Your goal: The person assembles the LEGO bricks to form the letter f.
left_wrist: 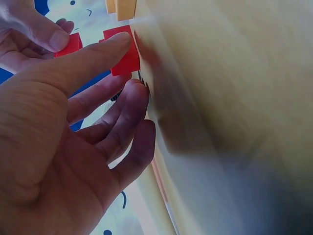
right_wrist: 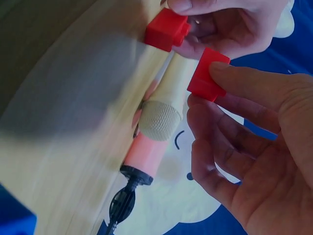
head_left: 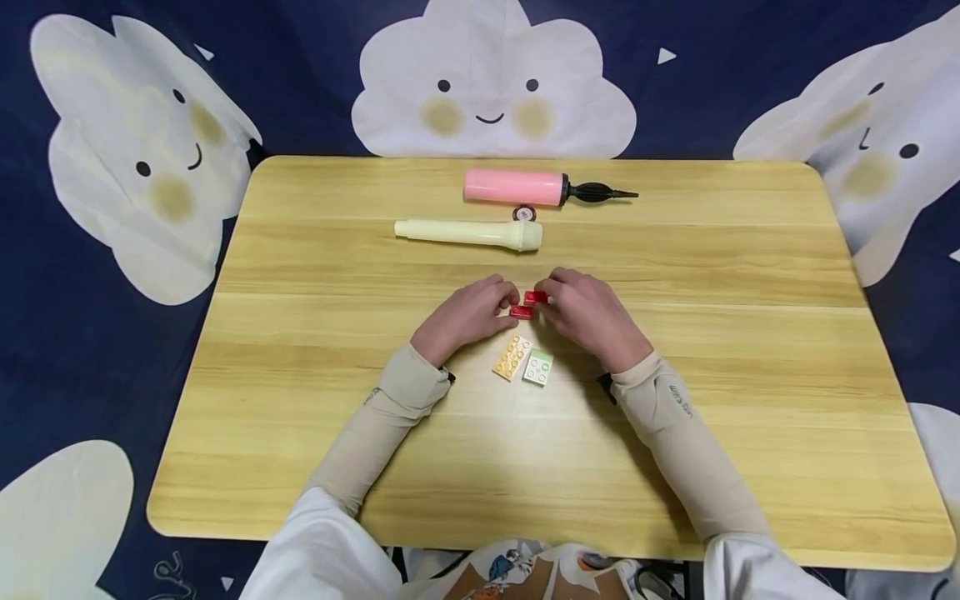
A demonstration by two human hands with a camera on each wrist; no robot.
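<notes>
My left hand (head_left: 472, 312) pinches a red toy building brick (head_left: 521, 312) between thumb and fingers. In the left wrist view the thumb lies along the side of this red brick (left_wrist: 128, 63). A second red brick (right_wrist: 201, 84) is pinched by my right hand (head_left: 588, 317), its thumb pressed on one face in the right wrist view. The two red bricks are side by side with a small gap, the left one nearer my body. Just in front of the hands, on my side, lie a yellow studded brick (head_left: 512, 358) and a white and pale green brick (head_left: 537, 368).
Beyond the hands on the wooden table (head_left: 300, 350) lies a cream microphone (head_left: 457, 233). Farther back is a pink hand pump (head_left: 513, 186) with a black nozzle, and a small round dark-rimmed disc (head_left: 524, 214) sits between them. A navy cloth with clouds surrounds the table.
</notes>
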